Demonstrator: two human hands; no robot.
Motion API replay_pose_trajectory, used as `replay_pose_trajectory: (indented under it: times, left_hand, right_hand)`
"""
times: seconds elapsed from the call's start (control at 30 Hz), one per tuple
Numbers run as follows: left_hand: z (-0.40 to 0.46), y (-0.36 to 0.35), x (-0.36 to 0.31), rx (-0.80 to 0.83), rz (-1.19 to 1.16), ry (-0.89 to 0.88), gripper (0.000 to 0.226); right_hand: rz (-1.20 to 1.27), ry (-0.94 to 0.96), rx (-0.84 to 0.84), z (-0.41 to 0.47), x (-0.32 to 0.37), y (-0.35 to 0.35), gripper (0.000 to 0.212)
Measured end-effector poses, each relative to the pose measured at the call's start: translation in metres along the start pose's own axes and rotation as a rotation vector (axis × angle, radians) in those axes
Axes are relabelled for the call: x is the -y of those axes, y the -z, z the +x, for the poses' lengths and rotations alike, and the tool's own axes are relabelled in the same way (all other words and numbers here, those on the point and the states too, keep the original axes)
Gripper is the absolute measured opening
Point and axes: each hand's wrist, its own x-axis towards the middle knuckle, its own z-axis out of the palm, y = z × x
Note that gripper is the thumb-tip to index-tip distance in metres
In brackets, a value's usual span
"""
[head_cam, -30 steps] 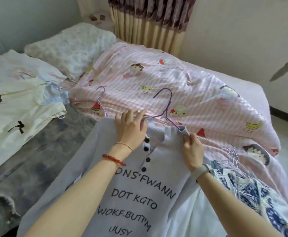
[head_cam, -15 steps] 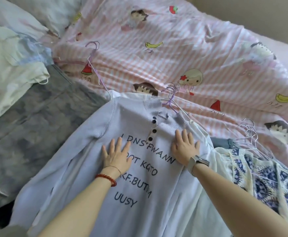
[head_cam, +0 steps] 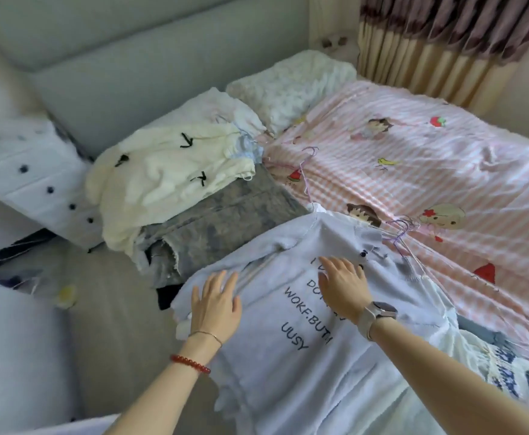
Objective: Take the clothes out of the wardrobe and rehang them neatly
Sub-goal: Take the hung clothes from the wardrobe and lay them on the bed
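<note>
A pale lilac knit top (head_cam: 291, 365) with black lettering and dark buttons lies spread on the bed, its collar toward a purple wire hanger (head_cam: 402, 232). My left hand (head_cam: 214, 304) lies flat with straight fingers on the top's left sleeve, which is folded inward. My right hand (head_cam: 343, 285) presses flat on the chest, covering part of the lettering. Neither hand grips anything.
A cream garment with black bows (head_cam: 169, 180) lies on a grey denim piece (head_cam: 219, 227) to the left. A pink striped cartoon quilt (head_cam: 429, 171) covers the bed. A blue-and-white patterned garment (head_cam: 514, 372) with wire hangers lies at the right. A white spotted garment (head_cam: 34, 177) sits far left.
The view has swung left and up. My left hand has moved out to the left sleeve, now folded inward; my right hand has shifted onto the lettering at the chest.
</note>
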Motion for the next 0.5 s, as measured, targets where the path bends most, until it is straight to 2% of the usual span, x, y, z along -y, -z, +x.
replay_pose_trajectory:
  times: [0.27,0.4,0.5]
  left_hand:
    - [-0.148,0.12,0.137,-0.425,0.038,0.371,0.045]
    - [-0.258,0.151,0.187,-0.632,0.071,0.488,0.038]
    - [-0.351,0.152,0.221,-0.648,0.105,0.665,0.04]
  right_hand:
    - [0.017,0.695,-0.05,-0.047,0.23,0.027,0.036]
    - [0.004,1.005,0.021,-0.116,0.345,0.006,0.035]
    - [0.022,1.26,0.126,-0.183,0.414,-0.015,0.034]
